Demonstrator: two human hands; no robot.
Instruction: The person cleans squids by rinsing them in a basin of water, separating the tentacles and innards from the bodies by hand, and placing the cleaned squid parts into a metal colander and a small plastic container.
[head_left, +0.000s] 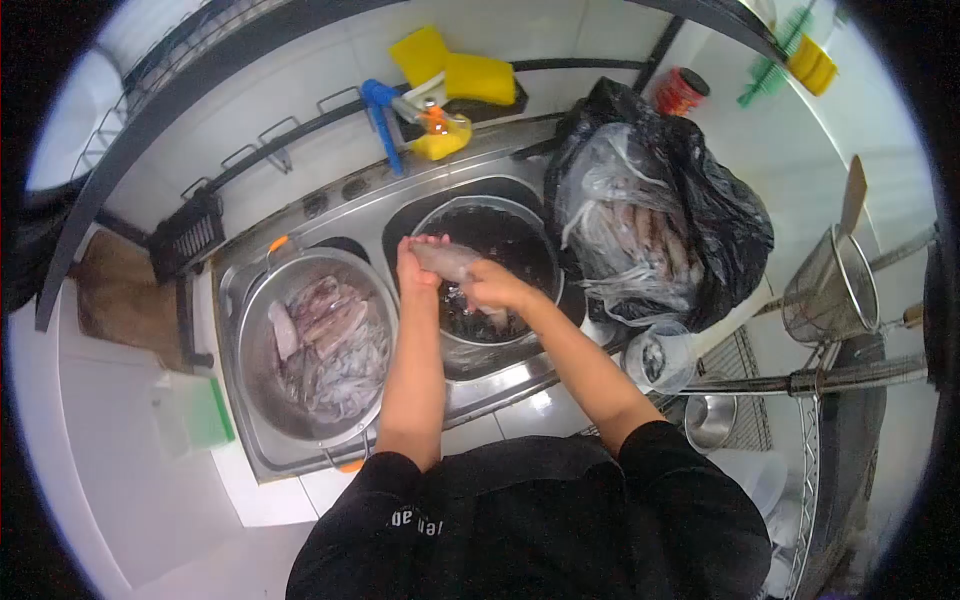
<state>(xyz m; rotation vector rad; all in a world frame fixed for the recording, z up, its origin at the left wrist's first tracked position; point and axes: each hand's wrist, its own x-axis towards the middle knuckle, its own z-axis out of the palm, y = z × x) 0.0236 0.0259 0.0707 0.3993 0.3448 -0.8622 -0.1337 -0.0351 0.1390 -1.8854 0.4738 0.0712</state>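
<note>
A squid (448, 262) lies between my two hands, over a round metal basin (548, 238) of dark liquid in the right sink bowl. My left hand (418, 264) cups the body from the left, its fingers curled around it. My right hand (494, 286) grips the other end, with part of the squid hanging below the fingers. To the left, a large metal pot (250, 375) with orange handle grips holds several squid (325, 320) and a pale, stringy heap of squid parts. On the right, more squid (640, 240) lie in a clear plastic bag inside a black bag (735, 225).
Behind the sink are yellow sponges (480, 78), a blue-handled tool (382, 125) and a yellow bottle with an orange top (440, 135). A clear cup (660, 357) stands at the right, near a mesh strainer (830, 285). A green-edged container (205, 410) sits at left.
</note>
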